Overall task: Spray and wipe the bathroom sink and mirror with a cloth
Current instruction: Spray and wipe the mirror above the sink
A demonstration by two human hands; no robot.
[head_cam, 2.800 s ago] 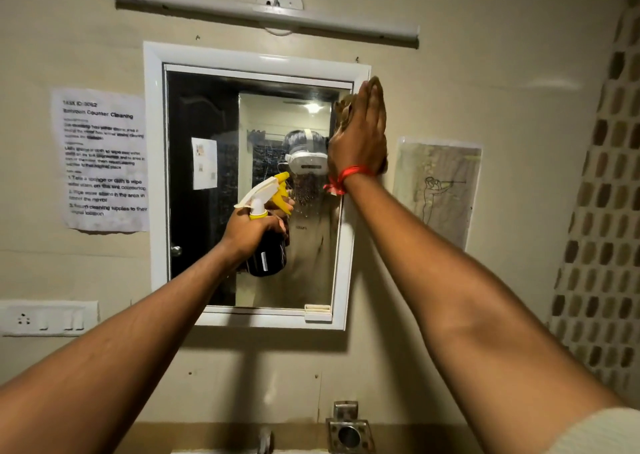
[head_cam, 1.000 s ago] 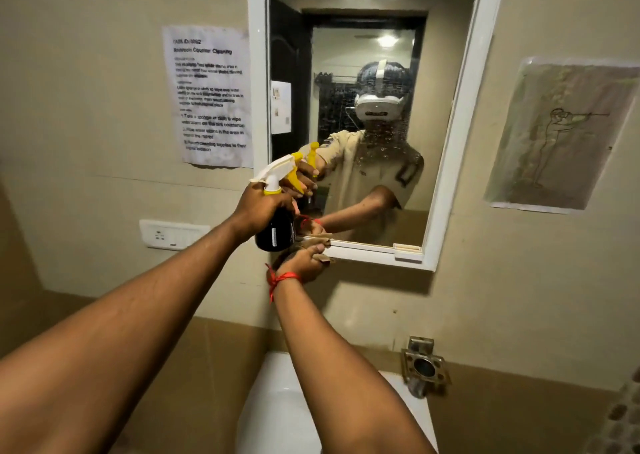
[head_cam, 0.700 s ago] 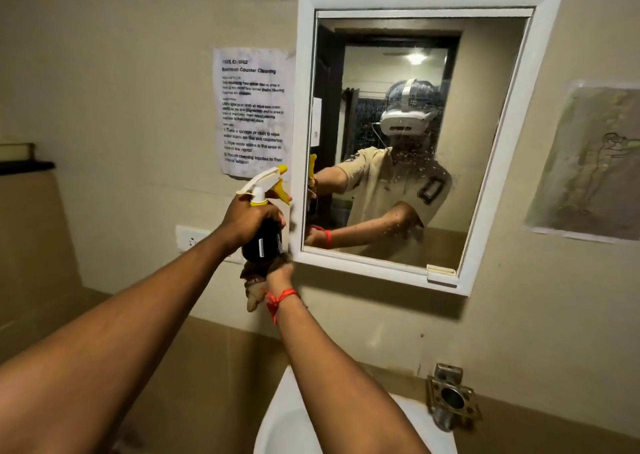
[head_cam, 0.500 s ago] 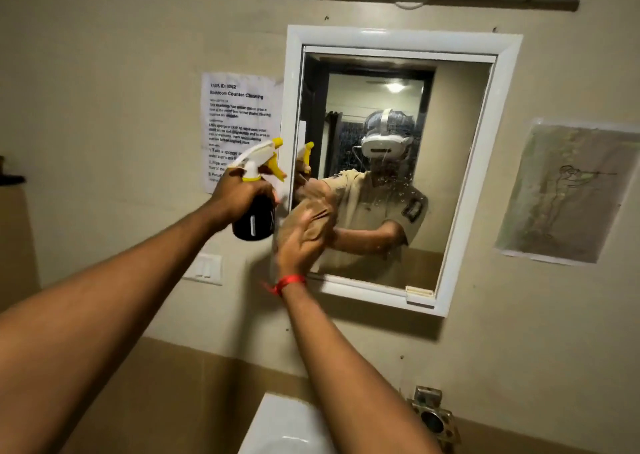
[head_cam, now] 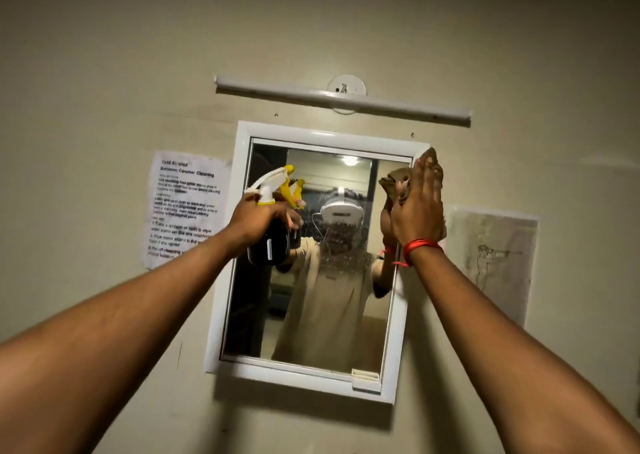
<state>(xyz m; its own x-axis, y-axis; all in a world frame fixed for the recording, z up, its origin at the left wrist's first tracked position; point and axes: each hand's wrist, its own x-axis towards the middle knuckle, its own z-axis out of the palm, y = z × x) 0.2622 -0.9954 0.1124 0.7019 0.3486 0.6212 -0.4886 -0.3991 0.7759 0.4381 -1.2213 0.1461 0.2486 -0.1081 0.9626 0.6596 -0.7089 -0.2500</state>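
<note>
cloth (head_cam: 398, 180): brown, crumpled | right hand (head_cam: 417, 211) presses it on mirror (head_cam: 322, 301)

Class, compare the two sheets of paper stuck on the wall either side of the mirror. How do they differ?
The printed notice left of the mirror carries lines of black text on white paper; the drawing sheet on the right shows a faint sketched figure on duller, greyish paper. The notice hangs higher up the wall than the drawing. Both are flat against the beige wall.

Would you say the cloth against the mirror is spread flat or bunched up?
Bunched up. The brown cloth shows in crumpled folds beside the flat right hand pressing it to the mirror's upper right corner.
</note>
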